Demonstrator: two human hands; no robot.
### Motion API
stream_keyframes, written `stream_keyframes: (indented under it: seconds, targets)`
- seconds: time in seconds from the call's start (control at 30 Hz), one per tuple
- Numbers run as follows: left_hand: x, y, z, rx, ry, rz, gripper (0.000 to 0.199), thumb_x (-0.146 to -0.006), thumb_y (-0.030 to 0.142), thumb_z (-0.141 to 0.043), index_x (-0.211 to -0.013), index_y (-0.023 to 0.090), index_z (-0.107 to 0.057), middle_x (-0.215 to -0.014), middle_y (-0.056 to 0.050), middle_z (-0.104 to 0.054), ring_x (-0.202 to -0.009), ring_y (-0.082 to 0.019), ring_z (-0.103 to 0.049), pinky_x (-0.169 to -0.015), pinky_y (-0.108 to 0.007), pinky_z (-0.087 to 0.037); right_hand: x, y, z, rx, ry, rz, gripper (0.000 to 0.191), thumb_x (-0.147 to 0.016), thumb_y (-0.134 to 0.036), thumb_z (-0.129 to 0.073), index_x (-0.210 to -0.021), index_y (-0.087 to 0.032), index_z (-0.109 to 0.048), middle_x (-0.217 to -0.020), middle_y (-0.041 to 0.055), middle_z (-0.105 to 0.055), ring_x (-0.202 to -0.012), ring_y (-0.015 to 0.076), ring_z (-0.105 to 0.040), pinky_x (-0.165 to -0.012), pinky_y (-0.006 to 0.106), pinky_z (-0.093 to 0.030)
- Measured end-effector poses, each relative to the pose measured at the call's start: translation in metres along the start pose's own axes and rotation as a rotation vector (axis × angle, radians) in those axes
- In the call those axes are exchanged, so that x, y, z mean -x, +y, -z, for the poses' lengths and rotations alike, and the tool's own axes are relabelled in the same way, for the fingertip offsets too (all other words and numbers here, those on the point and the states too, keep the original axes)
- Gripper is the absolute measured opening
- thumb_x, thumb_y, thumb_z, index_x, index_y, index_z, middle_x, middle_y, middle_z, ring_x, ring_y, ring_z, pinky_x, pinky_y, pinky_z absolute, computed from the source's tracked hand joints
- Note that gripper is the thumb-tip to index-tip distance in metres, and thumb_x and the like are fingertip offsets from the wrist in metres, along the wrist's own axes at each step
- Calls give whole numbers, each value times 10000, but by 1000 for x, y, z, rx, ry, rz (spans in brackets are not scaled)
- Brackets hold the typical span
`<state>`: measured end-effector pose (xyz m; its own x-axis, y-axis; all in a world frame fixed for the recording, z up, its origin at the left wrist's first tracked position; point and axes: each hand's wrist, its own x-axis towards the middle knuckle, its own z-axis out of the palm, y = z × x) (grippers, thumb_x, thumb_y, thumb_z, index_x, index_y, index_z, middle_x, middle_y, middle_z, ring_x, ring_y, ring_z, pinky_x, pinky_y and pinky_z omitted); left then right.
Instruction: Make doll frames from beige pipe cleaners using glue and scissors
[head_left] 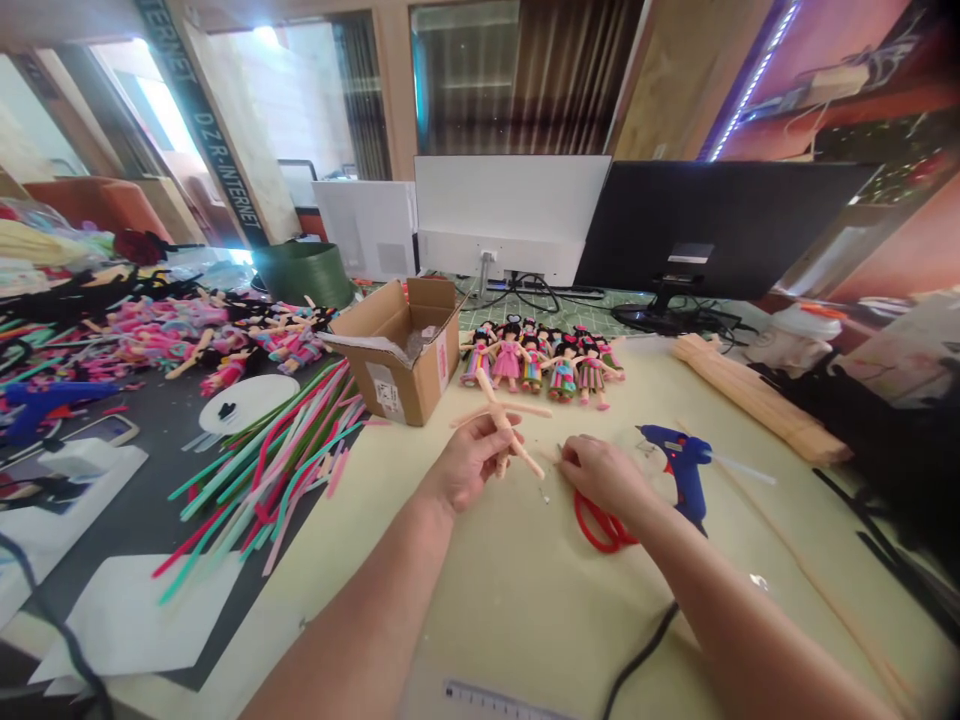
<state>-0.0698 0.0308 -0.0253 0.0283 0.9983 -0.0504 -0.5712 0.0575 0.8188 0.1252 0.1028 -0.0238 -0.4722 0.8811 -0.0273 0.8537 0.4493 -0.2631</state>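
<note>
The left hand (469, 468) pinches the tan figure (496, 406) between thumb and fingers, in front of the dolls (534, 362). It looks light, softly bendable — best held where the limbs cross. Right hand (606, 474): I can't tell whether it grips anything.

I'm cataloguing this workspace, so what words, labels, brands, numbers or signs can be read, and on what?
"TERNET DZR-INTERNET": slanted dark strip, cut off at the top edge.
Cardboard box labels: too small to read.
Black monitor's sticker: too blurred.
Ruler: numbers too small.
</note>
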Motion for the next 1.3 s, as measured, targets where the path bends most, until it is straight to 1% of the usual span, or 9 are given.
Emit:
stream_keyframes:
  seconds: [0.07,0.17,0.23,0.3,0.37,0.5,0.73,0.97,1.3]
  targets:
    - [1,1,0,-1,-6,10,317,-716,278,-742,-984,129,-661,-764,-30,-635,-521,-46,-489,-473,-184,-332,4,3,2,-128,17,47,114,-814,-224,-461,-729,-193,-530,-745,24,-602,-694,155,-537,-594,265,-347]
    - [2,2,0,2,-18,13,310,-724,280,-738,-987,131,-667,-766,-28,-624,-540,-46,-492,-493,-185,-338,14,5,8,-586,-15,124,92,-831,-281,-488,-821,-199,-528,-694,-7,-567,-652,145,-533,-603,267,-402]
    - [3,3,0,-12,-29,9,318,-729,288,-735,-997,132,-669,-775,-32,-618,-567,-54,-504,-507,-188,-346,22,3,13,-859,-64,147,156,-844,-330,-509,-913,-195,-544,-722,-3,-567,-675,148,-548,-615,272,-432]
    - [4,2,0,-36,-39,10,326,-735,305,-729,-1009,140,-669,-787,-34,-614,-586,-60,-509,-514,-192,-347,29,-2,18,-954,-79,146,196,-855,-355,-516,-959,-195,-564,-746,2,-572,-673,140,-540,-611,268,-432]
    - [4,1,0,-62,-50,18,328,-745,317,-719,-1024,153,-665,-795,-33,-608,-586,-60,-502,-511,-192,-337,34,-8,21,-939,-59,163,175,-856,-339,-524,-937,-198,-592,-760,4,-581,-662,130,-516,-610,263,-414]
    - [4,-1,0,-106,-77,37,307,-779,321,-686,-1045,172,-656,-813,-35,-603,-585,-59,-490,-506,-195,-313,37,-20,24,-914,-53,224,150,-836,-321,-554,-824,-192,-630,-766,7,-599,-725,142,-507,-684,275,-400]
    - [6,-2,-3,-112,-90,66,300,-773,334,-691,-1027,176,-662,-812,-36,-604,-606,-65,-483,-531,-203,-307,37,-24,24,-1035,-92,39,209,-755,-379,-639,-709,-176,-625,-656,-16,-542,-646,122,-453,-628,262,-362]
    - [7,-3,-5,-120,-98,73,299,-770,325,-697,-1021,166,-664,-809,-34,-608,-652,-76,-513,-589,-207,-331,39,-29,25,-1016,-118,-5,240,-731,-404,-646,-671,-173,-616,-598,-29,-483,-578,107,-392,-550,252,-303]
    - [8,-4,-9,-127,-112,94,346,-745,336,-716,-1030,149,-655,-826,-38,-608,-683,-97,-541,-652,-233,-367,37,-28,17,-977,-136,-25,303,-700,-464,-655,-648,-177,-574,-576,-28,-446,-548,105,-357,-514,249,-284]
